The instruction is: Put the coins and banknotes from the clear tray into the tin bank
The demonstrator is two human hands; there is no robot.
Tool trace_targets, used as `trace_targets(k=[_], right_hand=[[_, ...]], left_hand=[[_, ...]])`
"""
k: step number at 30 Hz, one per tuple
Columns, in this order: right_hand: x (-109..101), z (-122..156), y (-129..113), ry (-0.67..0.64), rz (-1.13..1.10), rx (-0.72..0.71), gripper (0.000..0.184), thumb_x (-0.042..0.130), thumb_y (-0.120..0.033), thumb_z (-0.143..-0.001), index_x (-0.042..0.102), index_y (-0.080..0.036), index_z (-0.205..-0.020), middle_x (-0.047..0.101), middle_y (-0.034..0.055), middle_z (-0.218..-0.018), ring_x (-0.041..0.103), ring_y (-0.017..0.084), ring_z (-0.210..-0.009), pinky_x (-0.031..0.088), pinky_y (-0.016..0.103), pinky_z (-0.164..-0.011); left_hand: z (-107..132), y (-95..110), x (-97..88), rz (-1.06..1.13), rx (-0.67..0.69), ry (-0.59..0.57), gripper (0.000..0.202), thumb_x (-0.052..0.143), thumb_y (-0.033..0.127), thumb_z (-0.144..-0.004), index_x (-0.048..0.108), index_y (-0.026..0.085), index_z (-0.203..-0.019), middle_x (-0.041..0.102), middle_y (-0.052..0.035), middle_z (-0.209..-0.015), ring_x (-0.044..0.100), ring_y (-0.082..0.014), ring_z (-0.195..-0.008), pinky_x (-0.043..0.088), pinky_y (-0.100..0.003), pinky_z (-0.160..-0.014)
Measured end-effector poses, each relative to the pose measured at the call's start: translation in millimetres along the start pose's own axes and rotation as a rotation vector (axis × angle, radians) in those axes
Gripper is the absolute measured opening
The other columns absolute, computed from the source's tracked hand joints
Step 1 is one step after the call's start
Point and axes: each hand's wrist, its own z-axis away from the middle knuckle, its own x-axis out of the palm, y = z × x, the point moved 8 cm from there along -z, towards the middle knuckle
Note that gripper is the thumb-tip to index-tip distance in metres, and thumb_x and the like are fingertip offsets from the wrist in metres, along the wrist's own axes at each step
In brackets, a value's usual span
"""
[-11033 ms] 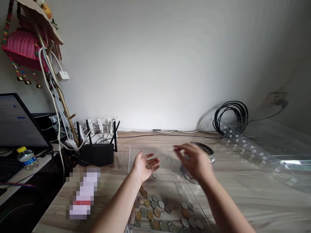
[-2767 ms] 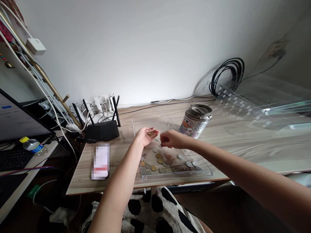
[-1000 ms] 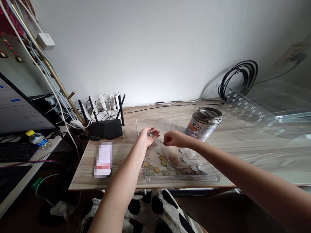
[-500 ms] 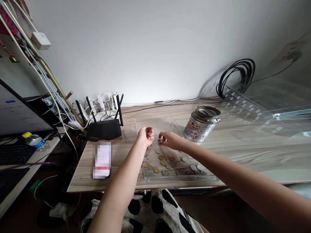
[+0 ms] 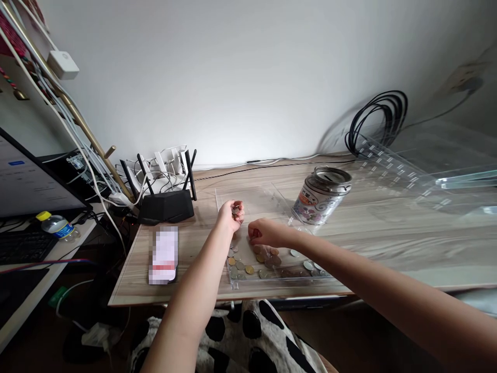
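My left hand (image 5: 232, 216) is cupped, its fingers curled round several coins (image 5: 235, 211) that show between the fingers. It hovers over a clear plastic tray (image 5: 244, 196). Just to its right, my right hand (image 5: 267, 233) is low over the tray, fingers bent down and drawn together. Whatever is under its fingertips is hidden. Silver and gold-coloured coins (image 5: 249, 270) lie scattered in the near part of the tray, some of them behind my right forearm. Behind that forearm stands a round metal tin (image 5: 322, 199) with a printed label and a slot in its lid.
A phone (image 5: 163, 256) lies on the wooden desk (image 5: 132, 280) at left, before a black router (image 5: 166, 206). Black coiled cable (image 5: 376, 122) leans on the wall at right, near clear plastic panels (image 5: 407, 176). A yellow-capped bottle (image 5: 58, 226) is at far left.
My right hand has dipped slightly toward the tray and left, and its fingers have closed together. The left hand stays nearly in place, still holding coins.
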Motion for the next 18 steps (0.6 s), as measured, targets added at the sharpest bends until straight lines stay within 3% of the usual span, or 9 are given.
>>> trace_targets(k=[5, 13, 18], right_hand=[[4, 3, 3, -0.001, -0.016, 0.006, 0.021, 0.058, -0.024, -0.059, 0.059, -0.019, -0.079, 0.06, 0.0012, -0.07, 0.052, 0.012, -0.058, 0.035, 0.02, -0.048], [4, 9, 1, 0.028, -0.025, 0.008, 0.011, 0.053, -0.015, -0.058, 0.056, -0.017, -0.068, 0.059, -0.0004, -0.064, 0.05, 0.01, -0.055, 0.033, 0.019, -0.047], [9, 17, 4, -0.115, -0.154, 0.006, 0.012, 0.056, -0.028, -0.061, 0.055, -0.016, -0.064, 0.058, -0.0009, -0.057, 0.05, 0.011, -0.051, 0.034, 0.02, -0.047]], left_hand=[[0, 0, -0.1, -0.005, -0.001, 0.013, 0.018, 0.036, 0.017, -0.074, 0.047, 0.012, -0.061, 0.041, 0.0005, -0.049, 0.027, -0.0026, -0.033, 0.013, -0.014, -0.03], [1, 0, 0.1, -0.01, 0.007, 0.027, 0.012, 0.04, 0.014, -0.071, 0.047, 0.012, -0.062, 0.041, 0.0008, -0.049, 0.027, -0.0029, -0.034, 0.013, -0.014, -0.03], [2, 1, 0.7, -0.012, 0.01, 0.033, 0.013, 0.038, 0.014, -0.071, 0.047, 0.012, -0.062, 0.041, 0.0007, -0.049, 0.027, -0.0026, -0.033, 0.013, -0.014, -0.031]])
